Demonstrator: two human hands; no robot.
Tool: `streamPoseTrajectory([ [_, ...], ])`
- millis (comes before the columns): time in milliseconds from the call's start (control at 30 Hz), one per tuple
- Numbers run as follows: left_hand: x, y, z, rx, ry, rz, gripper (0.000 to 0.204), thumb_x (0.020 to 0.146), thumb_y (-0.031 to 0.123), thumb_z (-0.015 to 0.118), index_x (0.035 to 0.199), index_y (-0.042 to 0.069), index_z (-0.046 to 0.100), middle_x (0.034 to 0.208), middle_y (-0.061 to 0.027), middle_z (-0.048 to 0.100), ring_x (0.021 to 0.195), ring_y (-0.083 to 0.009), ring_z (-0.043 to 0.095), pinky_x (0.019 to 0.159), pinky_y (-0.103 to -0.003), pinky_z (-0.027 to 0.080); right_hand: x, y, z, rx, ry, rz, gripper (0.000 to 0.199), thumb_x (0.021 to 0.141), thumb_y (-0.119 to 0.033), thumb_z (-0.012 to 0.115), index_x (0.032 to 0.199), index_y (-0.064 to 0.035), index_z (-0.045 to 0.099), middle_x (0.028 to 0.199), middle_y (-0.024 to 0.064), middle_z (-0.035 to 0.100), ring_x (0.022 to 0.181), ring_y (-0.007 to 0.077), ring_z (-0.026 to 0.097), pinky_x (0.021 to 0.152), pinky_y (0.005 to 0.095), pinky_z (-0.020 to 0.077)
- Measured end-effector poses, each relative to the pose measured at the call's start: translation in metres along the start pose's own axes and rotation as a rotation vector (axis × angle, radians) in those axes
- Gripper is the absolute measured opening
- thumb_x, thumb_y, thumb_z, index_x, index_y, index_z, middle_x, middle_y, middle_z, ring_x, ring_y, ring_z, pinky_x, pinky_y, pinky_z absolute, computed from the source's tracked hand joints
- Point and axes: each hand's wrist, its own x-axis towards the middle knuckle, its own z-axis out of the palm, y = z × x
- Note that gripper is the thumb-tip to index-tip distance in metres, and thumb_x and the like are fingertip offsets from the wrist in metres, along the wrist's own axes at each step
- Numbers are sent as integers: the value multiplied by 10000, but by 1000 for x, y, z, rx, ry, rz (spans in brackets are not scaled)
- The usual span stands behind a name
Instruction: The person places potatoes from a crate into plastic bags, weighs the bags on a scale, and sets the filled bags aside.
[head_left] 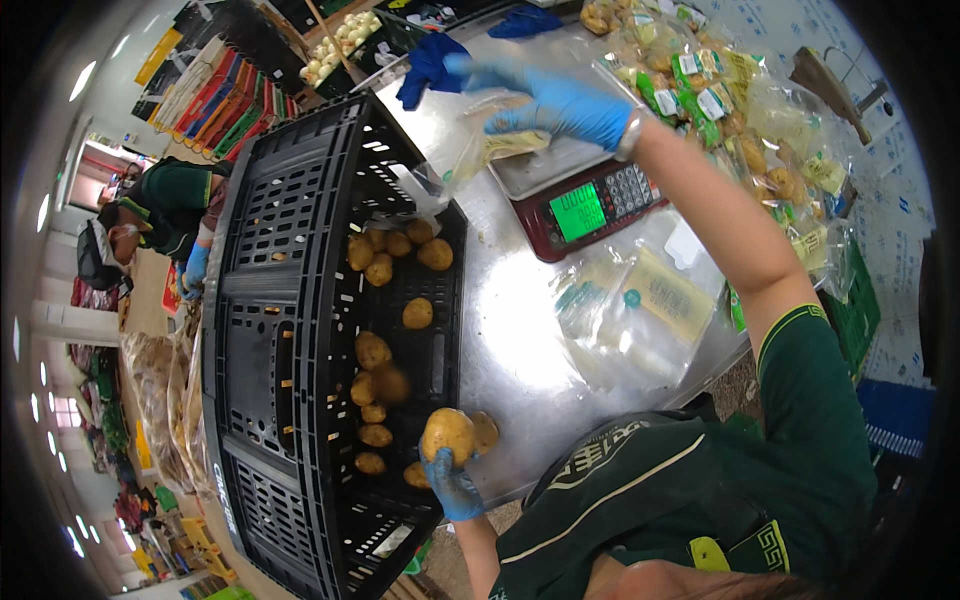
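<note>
My left hand (455, 487), in a blue glove, grips a large potato (448, 436) at the near right edge of a black plastic crate (270, 330). Another potato (485, 432) shows just behind it. Several loose potatoes (372, 350) lie inside the crate, one brownish shape among them blurred. My right hand (575, 105), also gloved in blue, reaches over the weighing scale (585, 212) with its fingers stretched apart. Right under that hand sits a clear plastic bag (515, 145) with yellowish print, its loose film reaching toward the crate. The scale's display glows green.
Flat clear bags (640, 300) lie on the metal table (500, 320) near me. Filled potato bags (700, 90) pile up at the far right. Dark blue cloths (432, 70) lie at the far edge, beside a crate of pale round vegetables (340, 50). A co-worker (175, 205) stands at left.
</note>
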Motion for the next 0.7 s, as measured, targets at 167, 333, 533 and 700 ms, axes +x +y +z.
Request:
streamPoseTrajectory([
  [167, 11, -10, -17, -24, -4, -16, 589, 812, 310, 636, 1309, 35, 477, 1198, -132, 567, 1078, -256, 564, 788, -365, 497, -14, -121, -18, 209, 251, -107, 497, 842, -361, 661, 1257, -107, 558, 1136, 158, 633, 1039, 247, 628, 884, 340, 515],
  [333, 18, -14, 3, -1, -77, -24, 573, 809, 312, 644, 1282, 23, 502, 1179, -135, 578, 1075, -257, 568, 749, -354, 504, -18, -110, -1, -174, 119, -91, 756, 729, -598, 714, 1275, -90, 586, 1162, 184, 623, 1100, 276, 605, 957, 375, 470],
  [533, 10, -11, 16, -42, -142, 6, 538, 837, 257, 638, 1273, -17, 483, 1165, -172, 568, 1030, -278, 578, 734, -379, 527, 3, -74, 36, -690, -211, 39, 739, 715, -446, 756, 1330, -102, 534, 1079, 110, 600, 1098, 263, 530, 958, 380, 414],
  [700, 5, -17, -3, -185, -111, -79, 567, 828, 269, 650, 1299, 17, 459, 1201, -162, 549, 1051, -276, 567, 737, -390, 521, 10, -59, 49, -917, -169, -30, 669, 686, -411, 775, 1244, -95, 586, 1031, 90, 619, 1047, 238, 558, 905, 377, 419],
])
